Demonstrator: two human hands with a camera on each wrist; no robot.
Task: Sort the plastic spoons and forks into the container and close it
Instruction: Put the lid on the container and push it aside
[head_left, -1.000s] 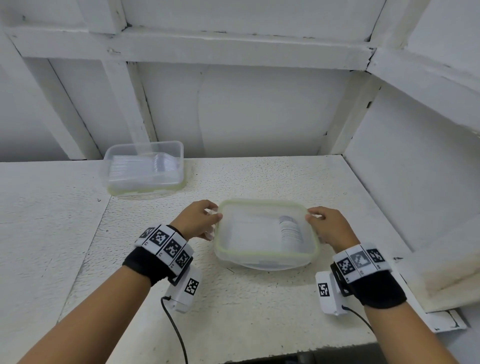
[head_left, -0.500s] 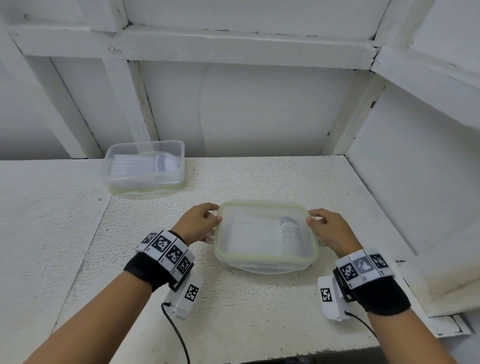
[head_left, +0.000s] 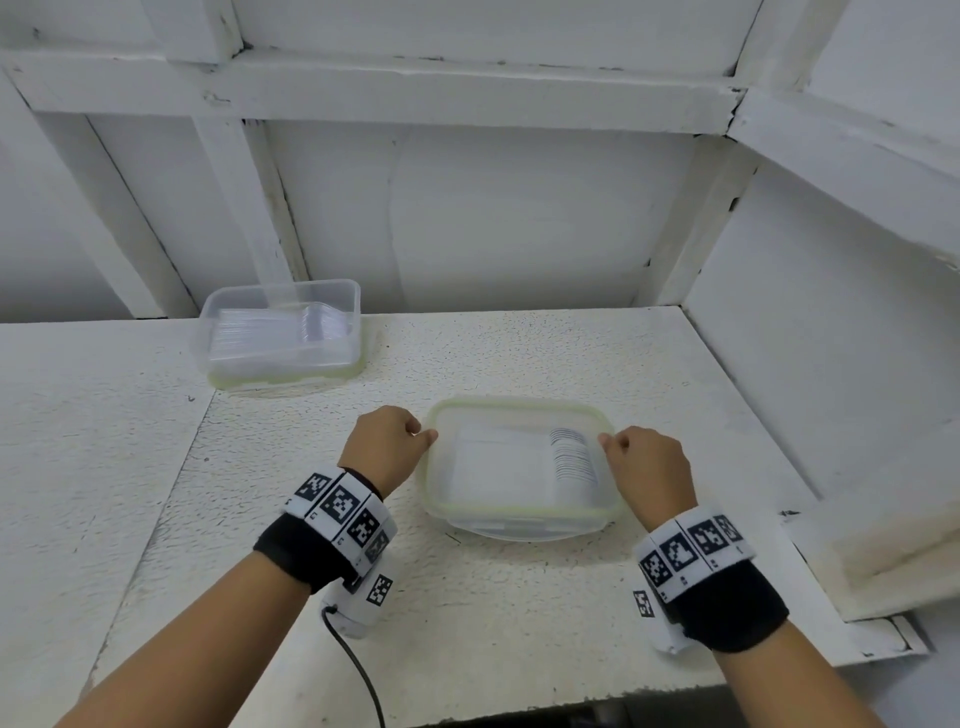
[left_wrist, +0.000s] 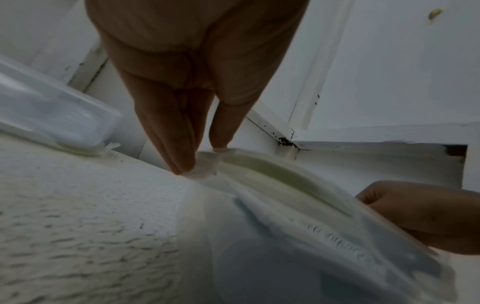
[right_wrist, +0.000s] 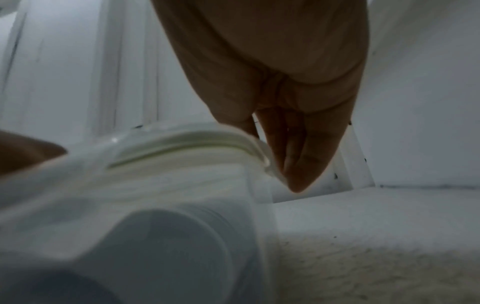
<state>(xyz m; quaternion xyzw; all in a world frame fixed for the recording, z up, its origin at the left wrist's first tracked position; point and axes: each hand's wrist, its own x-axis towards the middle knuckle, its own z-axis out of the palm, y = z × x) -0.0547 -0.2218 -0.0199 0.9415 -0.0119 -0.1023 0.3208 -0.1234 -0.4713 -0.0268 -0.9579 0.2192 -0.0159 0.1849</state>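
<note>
On the white surface (head_left: 519, 597), both hands' fingers pinch side tabs of the lidded container (head_left: 522, 465): left hand (head_left: 382, 449) at nine o'clock, right hand (head_left: 649, 467) at three. A second tub (head_left: 283, 332) sits at eleven o'clock.

A pale green seal rims the clear lid (head_left: 522, 512), and black-and-white checkered markers cover the wristbands (head_left: 340, 506).

left hand (head_left: 385, 448): fingers curled, pinching | right hand (head_left: 650, 470): fingers curled, pinching | forearms level, apart
</note>
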